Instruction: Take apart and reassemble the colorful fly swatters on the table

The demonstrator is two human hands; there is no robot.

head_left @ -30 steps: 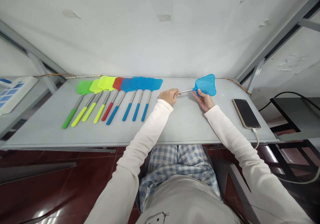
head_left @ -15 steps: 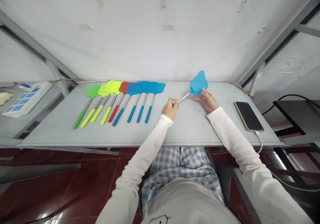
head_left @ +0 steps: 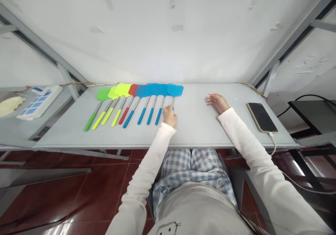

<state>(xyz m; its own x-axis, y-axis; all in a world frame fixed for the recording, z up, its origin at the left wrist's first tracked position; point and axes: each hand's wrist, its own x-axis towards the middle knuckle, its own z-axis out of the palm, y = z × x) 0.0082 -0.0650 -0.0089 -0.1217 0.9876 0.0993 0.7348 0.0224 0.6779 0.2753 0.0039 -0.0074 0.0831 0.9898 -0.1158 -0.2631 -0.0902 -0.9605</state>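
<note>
Left hand (head_left: 170, 116): arm reached toward 11 o'clock, fingers curled around the handle of the rightmost blue fly swatter (head_left: 174, 91), which lay flat at the right end of the swatter row (head_left: 131, 100) on the bench (head_left: 194, 130). Right hand (head_left: 217, 101): arm extended toward 1 o'clock, palm down, fingers loosely spread and holding nothing. Phone (head_left: 261, 117): flat at 2 o'clock, well apart from both hands.

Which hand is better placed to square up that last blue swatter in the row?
Left. The left hand is on the handle of the last blue swatter at the row's right end. The right hand rests flat on the table, apart from the row.
</note>
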